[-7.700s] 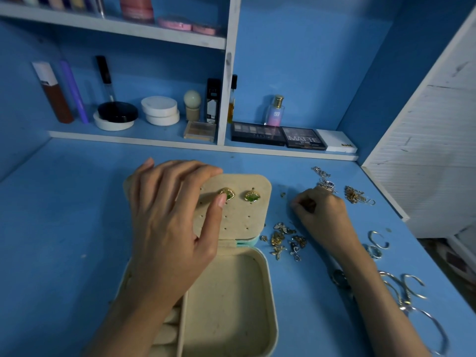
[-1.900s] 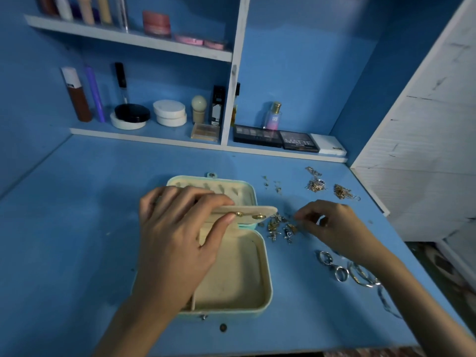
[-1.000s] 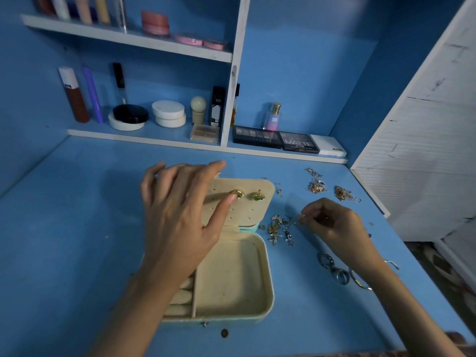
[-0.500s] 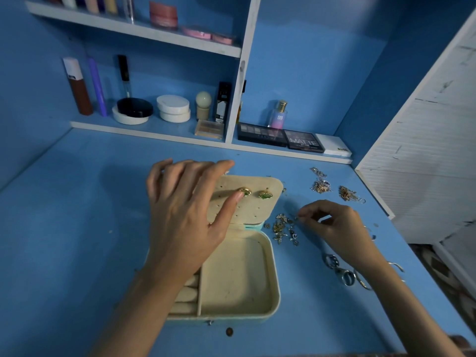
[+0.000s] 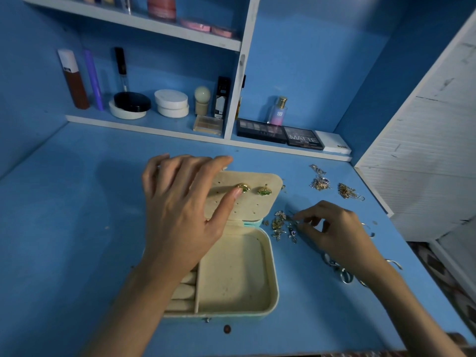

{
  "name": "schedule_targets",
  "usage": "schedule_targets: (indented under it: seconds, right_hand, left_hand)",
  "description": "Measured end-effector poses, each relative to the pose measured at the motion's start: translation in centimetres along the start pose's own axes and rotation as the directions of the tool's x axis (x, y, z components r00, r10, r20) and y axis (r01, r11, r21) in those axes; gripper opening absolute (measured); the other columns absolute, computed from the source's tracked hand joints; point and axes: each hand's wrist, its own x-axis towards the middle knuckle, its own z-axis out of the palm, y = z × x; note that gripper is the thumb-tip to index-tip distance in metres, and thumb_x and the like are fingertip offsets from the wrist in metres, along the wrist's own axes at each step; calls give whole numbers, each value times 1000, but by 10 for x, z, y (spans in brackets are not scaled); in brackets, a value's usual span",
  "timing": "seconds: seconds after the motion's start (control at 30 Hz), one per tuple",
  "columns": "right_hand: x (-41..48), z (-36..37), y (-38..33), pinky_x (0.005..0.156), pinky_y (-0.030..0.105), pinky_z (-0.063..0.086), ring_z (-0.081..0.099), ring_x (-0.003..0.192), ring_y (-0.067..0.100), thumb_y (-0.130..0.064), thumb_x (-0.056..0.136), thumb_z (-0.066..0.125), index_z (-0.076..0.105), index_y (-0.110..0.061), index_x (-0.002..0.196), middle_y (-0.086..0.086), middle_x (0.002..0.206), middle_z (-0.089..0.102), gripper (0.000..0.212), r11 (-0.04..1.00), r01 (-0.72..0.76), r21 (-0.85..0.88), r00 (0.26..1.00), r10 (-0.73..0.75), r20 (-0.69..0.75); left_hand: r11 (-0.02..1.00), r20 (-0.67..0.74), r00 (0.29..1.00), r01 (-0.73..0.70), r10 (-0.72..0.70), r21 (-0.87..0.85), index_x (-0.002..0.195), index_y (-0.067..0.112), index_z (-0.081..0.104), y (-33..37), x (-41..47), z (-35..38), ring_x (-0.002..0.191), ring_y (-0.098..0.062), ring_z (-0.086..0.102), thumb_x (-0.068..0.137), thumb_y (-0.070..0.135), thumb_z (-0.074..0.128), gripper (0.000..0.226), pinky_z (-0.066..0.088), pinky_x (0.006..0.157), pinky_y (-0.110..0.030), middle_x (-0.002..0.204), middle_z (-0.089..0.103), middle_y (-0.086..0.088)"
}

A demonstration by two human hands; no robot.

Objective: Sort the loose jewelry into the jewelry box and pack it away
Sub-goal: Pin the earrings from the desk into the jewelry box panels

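Note:
An open cream jewelry box [image 5: 274, 292] lies on the blue desk, with ring rolls on its left and an empty compartment on its right. My left hand [image 5: 180, 215] holds up the box's perforated earring panel [image 5: 255, 210], fingers over its top edge and thumb on its front. Two green and gold earrings [image 5: 264, 191] are pinned in the panel. My right hand [image 5: 337, 233] is at a pile of small gold earrings [image 5: 279, 224] beside the box, its fingertips pinching one small piece.
Tangled chains [image 5: 320, 182] lie further back on the right. Silver rings and hoops [image 5: 345, 275] sit under my right wrist. Cosmetics and palettes [image 5: 304, 137] line the back shelf. A white cabinet [image 5: 425, 163] bounds the desk's right edge. A small dark disc [image 5: 227, 329] lies near the front.
The earring panel, lying almost flat two seconds ago, has been tilted up by my left hand. My right hand has stayed at the earring pile, its fingertips shifting slightly.

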Motion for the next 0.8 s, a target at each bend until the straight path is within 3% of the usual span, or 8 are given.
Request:
schedule_targets:
  seconds: [0.23, 0.43, 0.5, 0.67, 0.8]
  right_hand:
    - [-3, 5, -12, 66, 5, 34, 50, 74, 3, -26, 77, 64, 72, -23, 85, -11, 74, 56, 12, 989, 150, 16, 985, -151, 78]
    - [-1, 11, -13, 63, 17, 41, 54, 73, 12, -12, 78, 72, 74, -19, 84, -4, 77, 60, 10, 988, 144, -59, 987, -140, 75]
    - [0, 12, -13, 64, 10, 38, 52, 71, 10, -10, 78, 72, 74, -17, 82, -4, 74, 60, 8, 987, 147, -57, 988, -145, 46]
    - [-1, 6, -18, 65, 5, 36, 51, 74, 2, -2, 76, 72, 69, -15, 77, -9, 69, 60, 14, 995, 95, 13, 994, -94, -46]
    - [-4, 2, -24, 67, 25, 50, 60, 68, 11, -1, 78, 69, 64, -18, 68, -6, 70, 68, 21, 964, -83, 251, 995, 95, -39]
  left_hand:
    - [1000, 5, 1000, 1, -1, 3, 111, 11, 67, 0, 0, 0, 96, -22, 48, 88, 36, 65, 34, 31, 95, -42, 96, 66, -4]
    - [1000, 5, 1000, 2, -2, 4, 112, 11, 66, 0, 0, 0, 96, -21, 48, 87, 36, 66, 35, 30, 96, -41, 96, 66, -4]
    - [1000, 6, 1000, 3, -3, 2, 112, 11, 66, 0, 0, -1, 96, -22, 48, 88, 36, 66, 35, 30, 96, -41, 96, 66, -4]
    - [1000, 14, 1000, 7, -7, 6, 113, 12, 66, -1, -1, -1, 97, -21, 48, 88, 38, 64, 36, 30, 96, -42, 97, 66, -4]
    - [1000, 16, 1000, 9, -9, 6, 112, 12, 66, 0, -1, 0, 97, -21, 48, 88, 38, 64, 36, 30, 96, -41, 97, 66, -4]
